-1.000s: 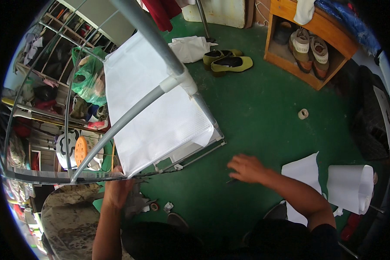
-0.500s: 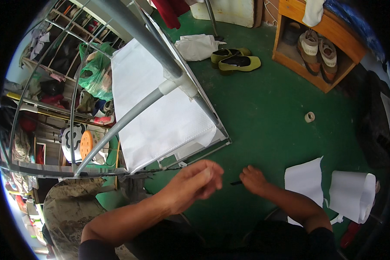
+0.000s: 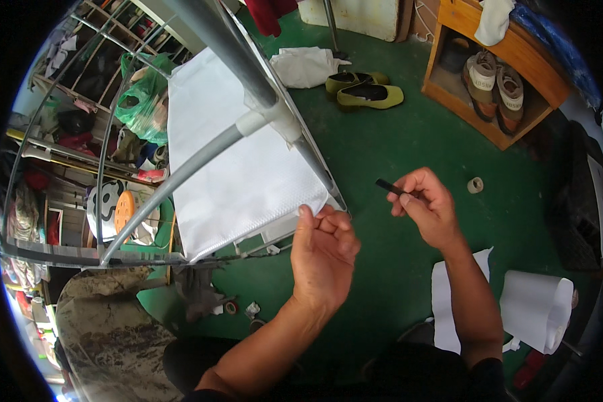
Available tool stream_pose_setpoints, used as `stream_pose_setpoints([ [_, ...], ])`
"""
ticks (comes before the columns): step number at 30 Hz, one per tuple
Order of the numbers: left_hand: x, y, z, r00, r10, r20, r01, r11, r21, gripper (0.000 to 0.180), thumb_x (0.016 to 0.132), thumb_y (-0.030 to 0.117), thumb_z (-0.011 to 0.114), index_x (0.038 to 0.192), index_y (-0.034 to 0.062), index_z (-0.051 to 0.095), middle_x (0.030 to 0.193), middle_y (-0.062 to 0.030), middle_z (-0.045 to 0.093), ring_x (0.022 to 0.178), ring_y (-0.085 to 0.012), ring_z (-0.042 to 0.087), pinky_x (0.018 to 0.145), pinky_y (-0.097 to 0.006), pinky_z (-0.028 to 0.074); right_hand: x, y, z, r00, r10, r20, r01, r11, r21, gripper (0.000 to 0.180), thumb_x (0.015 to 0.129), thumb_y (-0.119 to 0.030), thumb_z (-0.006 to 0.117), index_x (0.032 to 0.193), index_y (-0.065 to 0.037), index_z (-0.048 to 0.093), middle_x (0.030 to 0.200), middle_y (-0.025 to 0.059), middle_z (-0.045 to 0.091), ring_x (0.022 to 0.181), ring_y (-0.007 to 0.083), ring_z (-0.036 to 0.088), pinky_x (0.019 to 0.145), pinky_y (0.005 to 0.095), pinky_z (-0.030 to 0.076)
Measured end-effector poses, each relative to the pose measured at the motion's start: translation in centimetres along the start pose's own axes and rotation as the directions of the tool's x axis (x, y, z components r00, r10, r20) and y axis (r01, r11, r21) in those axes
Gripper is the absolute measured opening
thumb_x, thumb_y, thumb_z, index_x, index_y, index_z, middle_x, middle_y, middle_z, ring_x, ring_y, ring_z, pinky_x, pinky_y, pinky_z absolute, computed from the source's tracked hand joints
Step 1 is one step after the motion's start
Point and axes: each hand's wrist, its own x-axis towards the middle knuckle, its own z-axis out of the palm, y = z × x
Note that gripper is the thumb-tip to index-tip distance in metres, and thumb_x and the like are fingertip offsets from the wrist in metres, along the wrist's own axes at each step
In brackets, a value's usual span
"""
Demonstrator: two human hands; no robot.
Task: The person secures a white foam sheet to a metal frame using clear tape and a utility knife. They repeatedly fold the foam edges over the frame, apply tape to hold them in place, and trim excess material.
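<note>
A white textured sheet (image 3: 241, 174) lies over a grey metal tube frame (image 3: 187, 171), its near right corner hanging at the frame's end. My left hand (image 3: 325, 261) is at that corner, palm turned up, thumb and curled fingers apart; the fingertips look to touch the sheet's edge, though contact is hard to make out. To the right, above the green floor, my right hand (image 3: 427, 204) pinches a thin black stick-shaped tool (image 3: 389, 186) whose free end points left. The tool's other end is hidden in the fingers.
Green shoes (image 3: 368, 97) and a white cloth bundle (image 3: 306, 67) lie beyond the frame. A tape roll (image 3: 475, 185), a white sheet piece (image 3: 443, 295) and a white roll (image 3: 536, 308) are on the right. A wooden cabinet (image 3: 442, 100) holds shoes; a camouflage-covered seat (image 3: 107, 328) stands near left.
My left hand has moved forward and right to the sheet's corner, turning palm up. My right hand has risen from low over the floor, moving forward and right with the black tool.
</note>
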Motion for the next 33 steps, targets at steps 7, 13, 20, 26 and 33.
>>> stream_pose_setpoints([
  [7,1.6,0.1,-0.9,0.997,0.07,-0.014,-0.07,0.998,-0.001,0.017,0.1,0.025,0.059,0.093,0.0093,0.058,0.081,-0.0021,0.059,0.063,-0.012,0.044,0.061,-0.028,0.036,1.5,-3.9,2.6,0.965,-0.208,0.161,0.241,0.944,-0.225,0.012,0.091,0.001,0.065,0.095,-0.002,0.055,0.093,0.0082,0.065,0.076,0.0101,0.062,0.068,0.0259,0.051],
  [13,2.0,-0.2,-1.0,0.999,0.038,0.031,-0.04,0.998,0.055,0.017,0.097,0.028,0.062,0.093,0.0119,0.06,0.082,0.0013,0.058,0.063,-0.0103,0.041,0.059,-0.026,0.033,2.1,-3.2,3.9,0.967,-0.177,0.186,0.22,0.944,-0.246,0.013,0.089,-0.001,0.07,0.093,-0.002,0.057,0.087,0.0043,0.063,0.074,0.0089,0.059,0.065,0.0252,0.049],
  [20,2.2,0.1,-0.7,0.998,-0.015,0.067,0.017,0.999,-0.038,0.014,0.098,0.021,0.064,0.088,0.0106,0.062,0.081,-0.0009,0.062,0.061,-0.0107,0.045,0.059,-0.027,0.038,2.1,-3.7,3.7,0.973,-0.18,0.142,0.214,0.938,-0.272,0.015,0.084,0.001,0.07,0.09,-0.003,0.057,0.088,0.0031,0.06,0.074,0.0074,0.055,0.063,0.023,0.045],
  [26,2.6,-0.1,-0.7,0.998,0.016,0.059,-0.014,0.999,-0.037,0.011,0.096,0.016,0.064,0.087,0.01,0.063,0.081,-0.001,0.062,0.061,-0.0107,0.046,0.059,-0.027,0.037,1.9,-3.9,3.5,0.972,-0.154,0.176,0.205,0.924,-0.324,0.017,0.08,0.004,0.069,0.091,-0.004,0.058,0.091,0.0035,0.06,0.074,0.0079,0.054,0.065,0.0214,0.043],
  [33,2.6,-0.3,-0.5,0.996,0.077,0.047,-0.078,0.997,0.008,0.011,0.096,0.013,0.065,0.085,0.009,0.063,0.077,-0.0006,0.06,0.06,-0.0102,0.044,0.058,-0.026,0.036,1.7,-3.4,4.1,0.943,-0.331,0.043,0.329,0.901,-0.281,0.018,0.081,0.007,0.071,0.092,-0.003,0.062,0.092,0.0062,0.062,0.079,0.0126,0.06,0.067,0.025,0.048],
])
